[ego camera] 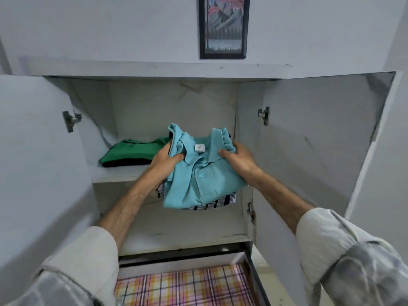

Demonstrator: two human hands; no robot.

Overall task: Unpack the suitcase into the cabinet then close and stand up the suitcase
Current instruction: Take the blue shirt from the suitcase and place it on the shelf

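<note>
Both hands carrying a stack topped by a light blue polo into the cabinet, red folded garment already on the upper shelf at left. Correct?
Not quite: the folded garment on the upper shelf is green, not red, as the head view shows. The rest holds: left hand and right hand hold a stack topped by the light blue polo.

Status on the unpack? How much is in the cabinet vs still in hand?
Done: a folded green garment lies on the upper shelf of the open cabinet. In hand: left hand and right hand hold a folded teal polo shirt stacked on a striped garment in front of the shelves, not yet set down. Left: placing this stack. The suitcase is out of view, so closing and standing it can't be judged.
</note>
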